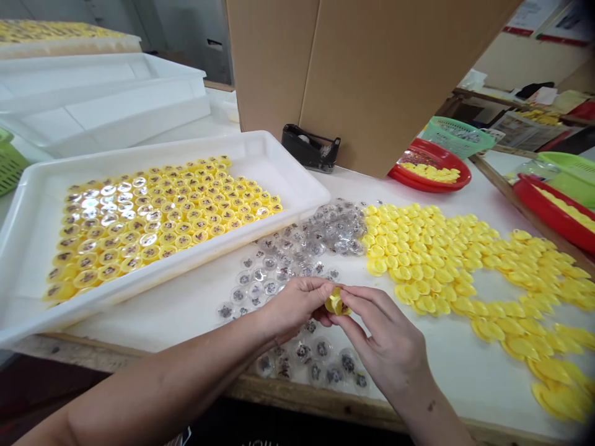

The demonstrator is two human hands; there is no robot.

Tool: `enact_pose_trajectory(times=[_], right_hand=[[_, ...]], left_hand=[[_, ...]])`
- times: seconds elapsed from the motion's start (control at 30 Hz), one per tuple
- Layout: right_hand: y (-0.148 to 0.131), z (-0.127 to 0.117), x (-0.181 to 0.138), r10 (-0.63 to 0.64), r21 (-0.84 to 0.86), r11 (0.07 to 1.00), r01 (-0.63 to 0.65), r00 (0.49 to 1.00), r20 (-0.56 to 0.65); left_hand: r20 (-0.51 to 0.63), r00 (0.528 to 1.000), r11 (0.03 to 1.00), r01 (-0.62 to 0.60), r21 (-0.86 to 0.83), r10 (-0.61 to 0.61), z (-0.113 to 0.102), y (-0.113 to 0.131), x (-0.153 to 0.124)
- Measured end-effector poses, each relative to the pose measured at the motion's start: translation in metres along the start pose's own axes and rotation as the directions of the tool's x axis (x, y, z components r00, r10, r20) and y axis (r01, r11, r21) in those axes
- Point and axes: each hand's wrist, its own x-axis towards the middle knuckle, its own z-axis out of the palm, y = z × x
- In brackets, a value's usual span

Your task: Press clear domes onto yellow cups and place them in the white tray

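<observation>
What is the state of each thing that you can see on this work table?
Left hand: pinching a yellow cap
Right hand: pinching the same cap
White tray: full of yellow caps in rows
Clear capsules: loose, spread out
Loose yellow caps: lying in a wide, crowded patch
Red plate: holding some yellow pieces
Cardboard box: standing, sides taped or seamed, top not seen
</observation>
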Motion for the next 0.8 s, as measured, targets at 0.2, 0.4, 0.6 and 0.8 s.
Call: enact_pose_trajectory(times=[0.2, 0.4, 0.6, 0.8], right_hand=[[0.002, 0.0, -0.011, 0.076, 0.116, 0.99, -0.075, 0.997, -0.008], [0.007, 0.004, -0.01, -0.033, 0.109, 0.994, 0.032, 0.999, 0.004], [0.01, 0.01, -0.008, 0.053, 0.133, 0.99, -0.051, 0.999, -0.013], [0.013, 0.008, -0.018, 0.283, 0.296, 0.915, -0.274, 0.959, 0.015]], left_hand=[[0.015, 0.999, 0.998, -0.03, 0.056, 0.029, 0.002, -0.002, -0.001], [-0.033, 0.999, 0.999, 0.009, 0.054, -0.007, 0.0, -0.009, 0.003], [0.011, 0.997, 0.981, -0.073, 0.181, 0.072, -0.002, -0.004, 0.001], [0.054, 0.97, 0.845, -0.232, 0.482, 0.236, -0.001, 0.001, -0.003]])
